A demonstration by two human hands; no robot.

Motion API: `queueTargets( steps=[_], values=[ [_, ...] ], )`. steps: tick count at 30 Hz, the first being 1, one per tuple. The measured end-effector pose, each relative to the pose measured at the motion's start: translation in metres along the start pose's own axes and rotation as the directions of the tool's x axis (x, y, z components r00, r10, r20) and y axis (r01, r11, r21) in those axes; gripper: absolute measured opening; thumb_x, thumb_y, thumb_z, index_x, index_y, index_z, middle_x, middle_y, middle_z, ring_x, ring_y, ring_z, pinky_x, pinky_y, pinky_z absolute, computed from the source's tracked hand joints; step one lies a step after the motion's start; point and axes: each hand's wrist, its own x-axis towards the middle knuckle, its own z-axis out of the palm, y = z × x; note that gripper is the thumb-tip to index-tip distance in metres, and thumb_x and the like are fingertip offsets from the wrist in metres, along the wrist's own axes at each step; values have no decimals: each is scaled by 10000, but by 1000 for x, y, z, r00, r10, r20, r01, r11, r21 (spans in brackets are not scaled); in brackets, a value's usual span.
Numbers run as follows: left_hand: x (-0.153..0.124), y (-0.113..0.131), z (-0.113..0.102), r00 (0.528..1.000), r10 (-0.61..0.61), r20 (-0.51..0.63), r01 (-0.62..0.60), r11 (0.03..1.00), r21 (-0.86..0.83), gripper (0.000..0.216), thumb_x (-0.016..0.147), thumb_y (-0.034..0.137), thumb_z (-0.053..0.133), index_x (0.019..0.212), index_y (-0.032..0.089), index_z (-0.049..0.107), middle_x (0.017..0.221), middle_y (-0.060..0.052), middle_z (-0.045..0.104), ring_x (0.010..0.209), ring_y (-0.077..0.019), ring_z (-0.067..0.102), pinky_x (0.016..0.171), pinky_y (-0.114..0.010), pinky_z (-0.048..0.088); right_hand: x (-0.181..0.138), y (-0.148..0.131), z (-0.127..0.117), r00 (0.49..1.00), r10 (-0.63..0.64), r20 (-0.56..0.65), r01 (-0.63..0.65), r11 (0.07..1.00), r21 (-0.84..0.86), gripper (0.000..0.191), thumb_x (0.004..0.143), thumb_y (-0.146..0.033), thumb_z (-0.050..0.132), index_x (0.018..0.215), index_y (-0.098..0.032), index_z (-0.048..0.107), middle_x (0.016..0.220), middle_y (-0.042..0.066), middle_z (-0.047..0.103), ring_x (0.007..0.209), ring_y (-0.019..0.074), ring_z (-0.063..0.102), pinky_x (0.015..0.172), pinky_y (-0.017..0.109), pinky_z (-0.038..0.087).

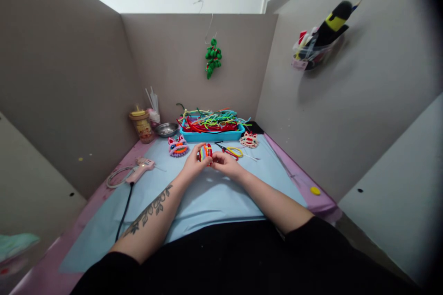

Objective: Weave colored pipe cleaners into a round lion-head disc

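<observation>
The left hand [194, 161] grips a small multicoloured striped fuzzy piece [206, 151], and the right hand [224, 165] pinches its near right edge. Just beyond the right hand lie yellow-and-red-handled scissors [231, 150]; farther past both hands, a rectangular blue plastic tray [212, 136] holds tangled, colourful fuzzy stems [221, 120].

The left hand [195, 160] and right hand [225, 164] sit close together, fingers [216, 158] curled, both forearms [273, 199] angled inward.
</observation>
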Motion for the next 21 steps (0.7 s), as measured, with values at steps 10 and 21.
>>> queueTargets(
  steps=[10,21],
  values=[
    [-4,-3,0,922,318,220,-382,836,393,629,695,342,699,1264,206,468,1260,-126,488,1188,-262,454,1017,-422,357,3,-1,-7,979,170,-108,-141,961,237,251,637,-376,697,669,-156,581,572,-46,521,482,57,380,497,208,282],
    [-8,-2,1,910,358,210,-415,773,480,431,822,256,514,1241,159,528,1342,-137,497,1240,-226,466,1049,-401,363,1,-4,-4,988,43,-147,-38,999,37,226,684,-377,664,640,-161,612,603,-13,578,565,109,493,584,248,369]
  ],
)
